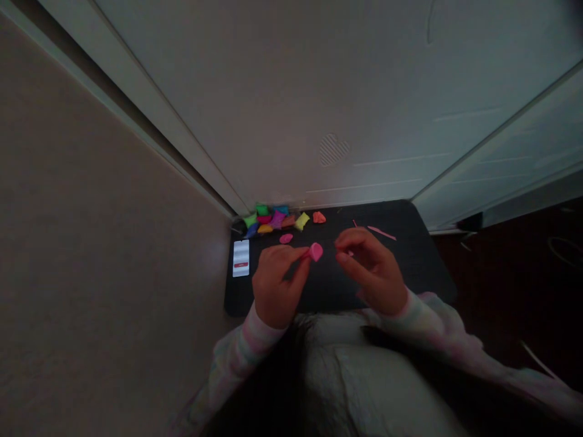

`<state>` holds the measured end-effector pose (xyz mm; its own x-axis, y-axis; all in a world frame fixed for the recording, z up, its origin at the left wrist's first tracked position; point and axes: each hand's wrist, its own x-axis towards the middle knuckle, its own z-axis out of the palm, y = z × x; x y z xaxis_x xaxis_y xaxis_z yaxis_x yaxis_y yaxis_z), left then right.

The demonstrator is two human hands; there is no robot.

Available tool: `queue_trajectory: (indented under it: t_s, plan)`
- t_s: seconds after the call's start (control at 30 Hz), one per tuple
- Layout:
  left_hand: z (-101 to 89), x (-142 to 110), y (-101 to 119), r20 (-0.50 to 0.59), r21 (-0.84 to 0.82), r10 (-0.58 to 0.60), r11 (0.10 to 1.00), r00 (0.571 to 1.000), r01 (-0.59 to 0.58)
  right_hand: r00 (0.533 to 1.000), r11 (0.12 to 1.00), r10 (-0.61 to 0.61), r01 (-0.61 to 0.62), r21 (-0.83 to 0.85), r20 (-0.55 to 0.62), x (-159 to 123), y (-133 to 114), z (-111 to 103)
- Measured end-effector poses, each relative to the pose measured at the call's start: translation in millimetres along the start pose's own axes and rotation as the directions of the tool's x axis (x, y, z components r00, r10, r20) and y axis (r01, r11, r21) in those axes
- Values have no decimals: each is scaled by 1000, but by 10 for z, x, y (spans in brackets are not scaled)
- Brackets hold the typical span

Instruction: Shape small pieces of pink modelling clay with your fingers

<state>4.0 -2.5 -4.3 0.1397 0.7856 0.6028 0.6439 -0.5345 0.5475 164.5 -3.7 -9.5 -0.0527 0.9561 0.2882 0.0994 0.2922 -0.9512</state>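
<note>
My left hand (276, 285) is closed in a pinch, thumb and forefinger holding a small pink lump of modelling clay (316, 252) above the dark table. To the right, my right hand (376, 270) is curled with thumb and fingertips brought close together. A tiny pale pink spot shows between those fingers; I cannot tell whether it is clay or a fingernail. The two hands are a short gap apart, fingertips facing each other. Behind my left hand lies a pink piece (286, 238) on the tabletop.
Several colourful clay packets (277, 220) crowd the table's back left, with an orange piece (319, 217) beside them. A lit phone (241, 258) lies at the left edge. A thin pink tool (381, 233) rests at the right. A white panel (364, 152) rises behind the dark table (319, 294).
</note>
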Motion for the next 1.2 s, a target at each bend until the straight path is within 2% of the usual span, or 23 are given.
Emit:
queue_trajectory:
  t_s: [0.07,0.2,0.3,0.4,0.43,0.5,0.57,0.67,0.87,0.97,1.07,1.2]
  plan:
    - [20,-7,22,-8,2,-27,1000,1000,27,994,982,-107,110,-155,27,-3,-25,6]
    - [54,-9,71,-20,29,33,999,999,-32,972,911,-227,235,-338,65,25,-90,50]
    - [54,-10,87,-9,-2,38,999,999,-38,973,912,-223,227,-343,51,45,-90,62]
    - [18,-10,68,81,-202,-104,972,991,119,989,959,-143,147,-243,34,48,-55,34]
    - [3,-6,54,134,-294,-175,933,975,207,993,975,-111,117,-192,41,46,-44,21]
    - [-24,9,20,252,-441,-307,808,918,391,995,994,-55,62,-87,79,43,-32,-2]
    - [-33,29,-20,360,-524,-374,677,855,517,991,1000,-27,26,5,135,42,-34,-15]
    - [-6,41,-78,479,-614,-369,508,797,604,984,993,-9,-13,119,180,41,-47,-21]
    - [76,8,-125,595,-731,-284,196,752,653,960,944,87,-165,286,268,41,-49,-31]
    - [73,16,-105,660,-710,-236,111,713,695,941,908,120,-232,349,316,49,-52,-37]
    - [60,31,-85,690,-693,-210,87,693,716,918,863,154,-305,402,366,56,-60,-34]
    - [63,25,-76,693,-692,-219,68,687,719,891,825,192,-374,424,412,50,-63,-14]
